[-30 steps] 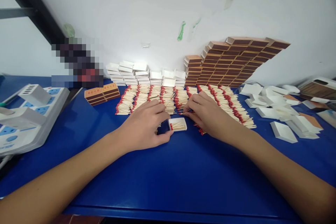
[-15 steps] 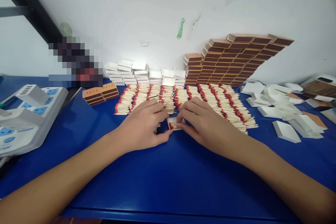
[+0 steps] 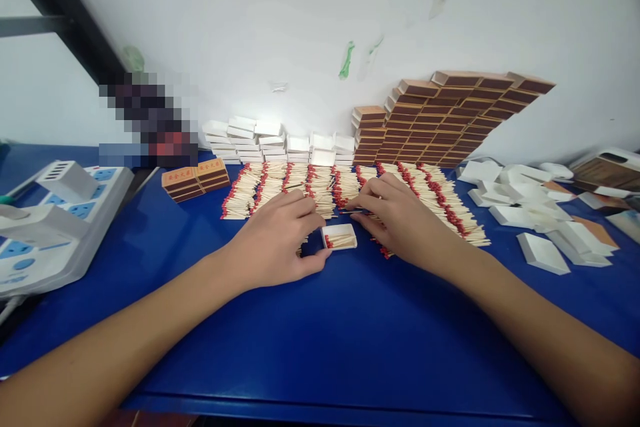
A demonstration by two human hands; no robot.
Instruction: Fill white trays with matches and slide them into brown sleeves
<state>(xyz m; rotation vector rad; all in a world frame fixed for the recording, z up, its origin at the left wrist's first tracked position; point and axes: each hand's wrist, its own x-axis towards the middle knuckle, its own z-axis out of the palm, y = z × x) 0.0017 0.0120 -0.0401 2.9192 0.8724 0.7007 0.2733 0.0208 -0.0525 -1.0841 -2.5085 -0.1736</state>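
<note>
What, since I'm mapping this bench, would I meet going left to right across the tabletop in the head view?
Power strip → orange matchboxes → left hand → open tray → right hand → loose white trays.

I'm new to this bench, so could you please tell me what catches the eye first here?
Rows of red-tipped matches spread across the blue table, with a stepped stack of brown matchboxes against the wall behind. In front, the left hand grips a small white tray while the right hand pinches matches.
</note>
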